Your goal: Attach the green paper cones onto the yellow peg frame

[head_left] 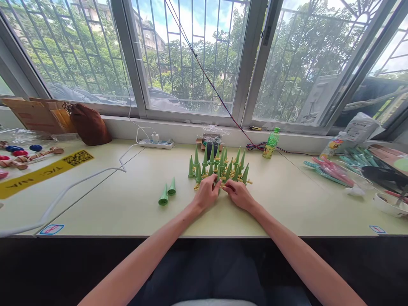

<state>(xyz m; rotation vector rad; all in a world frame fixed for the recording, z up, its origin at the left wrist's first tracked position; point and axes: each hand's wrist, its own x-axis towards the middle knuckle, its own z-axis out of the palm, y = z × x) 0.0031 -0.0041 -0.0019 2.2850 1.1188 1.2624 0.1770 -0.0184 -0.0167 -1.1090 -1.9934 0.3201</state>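
Note:
A cluster of upright green cones (196, 156), with small yellow pieces among and around them, stands at mid-table. At its near edge my left hand (207, 193) is closed round another green cone (218, 175), partly hidden by the fingers. My right hand (239, 193) is close beside it, thumb and fingertips pinched on a small yellow piece (223, 185) at the cone's side. Whether that piece is joined to the cone I cannot tell. Left of my hands, two loose green cones (163, 196) lean on the table, their hollow ends toward me.
Behind the cluster sits a small open box (210, 148). A green-capped bottle (271, 143) and a power strip (156, 143) stand along the window sill. A white cable (95, 172) crosses the left side. Bagged items (334, 170) and a white bowl (390, 205) are at right.

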